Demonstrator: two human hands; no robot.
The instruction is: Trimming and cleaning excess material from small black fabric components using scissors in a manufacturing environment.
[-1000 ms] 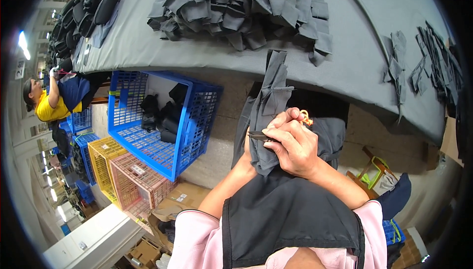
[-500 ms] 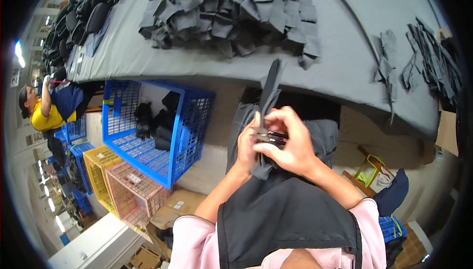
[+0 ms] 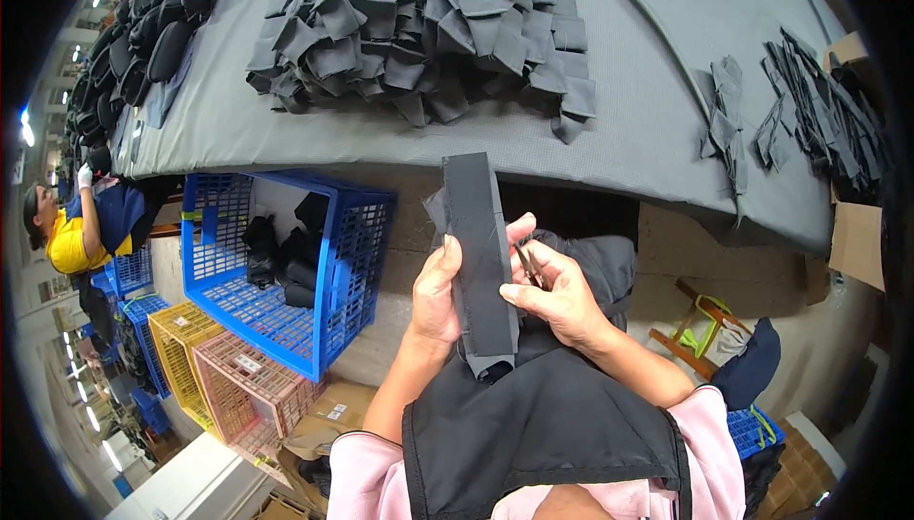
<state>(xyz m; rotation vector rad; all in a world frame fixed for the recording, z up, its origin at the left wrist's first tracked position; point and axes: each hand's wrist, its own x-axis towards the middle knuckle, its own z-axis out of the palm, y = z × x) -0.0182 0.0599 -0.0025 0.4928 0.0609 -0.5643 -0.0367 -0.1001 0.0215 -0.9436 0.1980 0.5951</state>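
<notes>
My left hand [image 3: 436,299] grips a dark grey fabric strip [image 3: 482,277] along its left edge, with the thumb on its face. The strip stands lengthwise above my lap, its flat side toward me. In my curled right hand [image 3: 568,303] sits a small pair of thread snips [image 3: 530,267], blades pointing up and to the left. The thumb of that hand touches the strip's right edge. Past the strip, a heap of grey fabric pieces [image 3: 409,39] lies on the grey-covered table [image 3: 638,144].
A blue plastic crate [image 3: 328,277] holding black items stands at left, near yellow [image 3: 181,330] and pink crates [image 3: 252,363]. More fabric strips [image 3: 819,110] lie at the table's right. A wooden stool [image 3: 687,330] is at right. A person in yellow [image 3: 76,234] works far left.
The fabric strip has turned from edge-on to face-on. My hands have moved apart, the left one lower and to the left. The snips now show clearly in my right hand.
</notes>
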